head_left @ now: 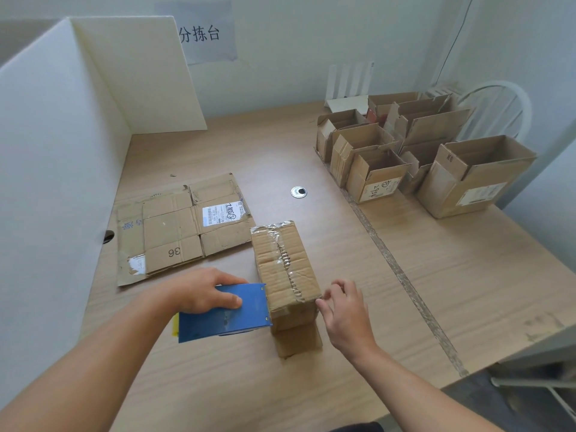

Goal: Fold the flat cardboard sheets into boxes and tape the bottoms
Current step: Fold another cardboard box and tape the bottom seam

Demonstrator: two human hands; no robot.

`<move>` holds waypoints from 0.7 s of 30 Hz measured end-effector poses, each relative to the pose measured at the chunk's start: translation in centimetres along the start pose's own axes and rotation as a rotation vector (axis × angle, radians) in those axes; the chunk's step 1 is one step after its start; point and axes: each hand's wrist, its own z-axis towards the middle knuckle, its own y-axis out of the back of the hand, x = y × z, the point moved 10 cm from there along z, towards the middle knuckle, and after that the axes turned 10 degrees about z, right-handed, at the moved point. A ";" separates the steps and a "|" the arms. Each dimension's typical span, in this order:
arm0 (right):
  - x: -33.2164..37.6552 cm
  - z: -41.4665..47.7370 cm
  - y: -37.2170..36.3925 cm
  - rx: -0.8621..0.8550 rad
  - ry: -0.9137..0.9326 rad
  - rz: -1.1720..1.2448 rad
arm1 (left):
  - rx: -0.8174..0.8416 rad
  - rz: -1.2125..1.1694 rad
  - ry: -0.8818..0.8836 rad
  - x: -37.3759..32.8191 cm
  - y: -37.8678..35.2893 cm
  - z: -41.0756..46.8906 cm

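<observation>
A small cardboard box [285,269] stands upside down on the wooden table [405,291], clear tape running along its bottom seam. My left hand [205,291] grips a blue tape dispenser [224,316], whose front edge sits against the box's near left corner. My right hand [343,310] is at the box's near right corner, fingertips curled and touching the cardboard edge. Flat cardboard sheets [177,229] lie stacked to the left of the box.
Several folded open boxes [414,157] crowd the table's back right. A white foam divider [62,135] walls the left side and back. A round metal cable grommet [298,192] sits mid-table. A white chair [498,110] stands behind the boxes.
</observation>
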 end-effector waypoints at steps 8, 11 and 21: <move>3.0 2.7 -2.5 0.425 0.399 0.038 | 0.017 -0.004 -0.006 0.3 -0.2 0.3; 3.9 3.5 -2.1 0.378 0.522 0.009 | 0.015 -0.024 -0.004 0.4 -0.3 0.2; 1.7 4.2 -2.4 0.633 0.410 0.034 | 0.018 -0.056 -0.008 0.2 -0.8 -0.1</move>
